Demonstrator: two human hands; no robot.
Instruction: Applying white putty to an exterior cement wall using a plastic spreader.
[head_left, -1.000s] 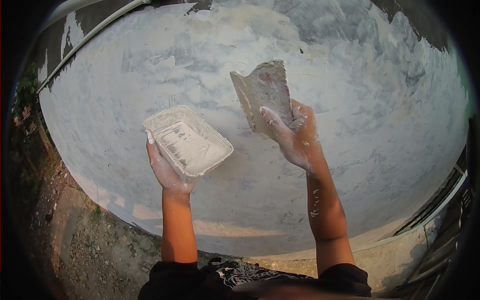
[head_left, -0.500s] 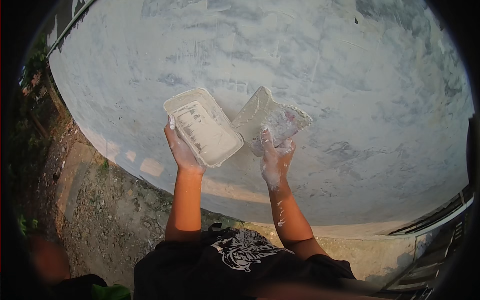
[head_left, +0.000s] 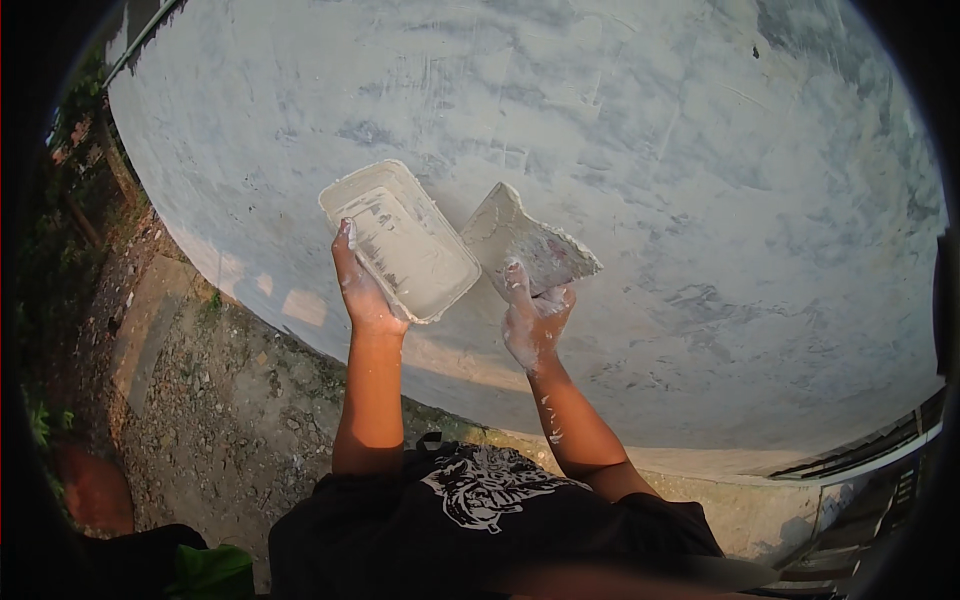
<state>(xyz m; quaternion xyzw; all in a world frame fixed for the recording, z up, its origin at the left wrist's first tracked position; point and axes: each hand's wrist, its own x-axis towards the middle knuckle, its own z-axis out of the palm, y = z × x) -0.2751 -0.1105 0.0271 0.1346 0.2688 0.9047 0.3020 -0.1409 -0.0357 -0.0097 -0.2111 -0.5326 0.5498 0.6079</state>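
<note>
My left hand (head_left: 368,295) grips a rectangular, putty-caked tub (head_left: 455,282) by its left side, thumb over the rim. Pale putty (head_left: 410,250) coats the inside, with dark streaks showing through. In my right hand (head_left: 535,318) is a broad, thin putty scraper (head_left: 545,255), its face and uneven edge smeared with putty. The scraper's left corner is close beside the tub's right rim; whether they touch I cannot tell. White putty marks my fingers and right forearm. Both things are in front of a wall (head_left: 680,200) patchily coated in white and grey.
Stony ground (head_left: 230,420) runs along the wall's foot at the left, with plants (head_left: 75,180) beyond. At the lower right are a pale ledge (head_left: 750,505) and dark slats (head_left: 840,545). A large green leaf (head_left: 212,568) shows at the lower left.
The scraper and my right hand have shifted left, and the scraper's face has turned. My left hand has moved the tub slightly up and left. The view has shifted a little.
</note>
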